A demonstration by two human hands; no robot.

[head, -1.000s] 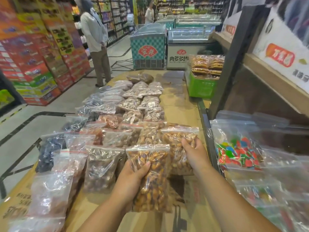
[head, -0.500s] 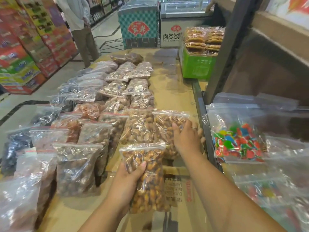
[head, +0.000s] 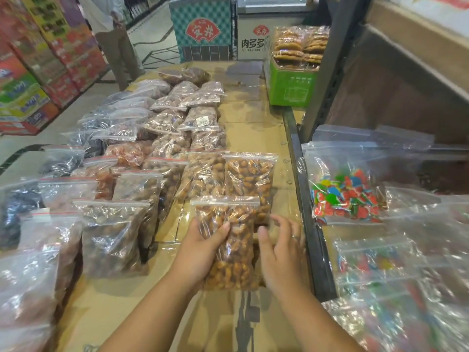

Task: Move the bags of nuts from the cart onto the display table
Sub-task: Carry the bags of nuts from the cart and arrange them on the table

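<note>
My left hand (head: 203, 252) grips a clear zip bag of golden-brown nuts (head: 233, 260), held upright just above the cardboard-covered display table (head: 253, 138). My right hand (head: 281, 252) hovers beside that bag's right edge, fingers spread, holding nothing. Directly beyond them lies another bag of the same nuts (head: 250, 176), flat on the table at the right end of its row. Several rows of bagged nuts and dried fruit (head: 167, 148) cover the table's left and middle. No cart is in view.
A dark metal shelf rail (head: 304, 199) borders the table on the right, with clear bags of coloured candy (head: 345, 194) behind it. A green box of bagged biscuits (head: 291, 82) stands at the far right. A person (head: 116, 49) stands in the aisle by stacked cartons; freezers stand behind.
My right hand let go of the far nut bag, left it lying on the table, and drew back next to the bag in my left hand. The view tilted downward.
</note>
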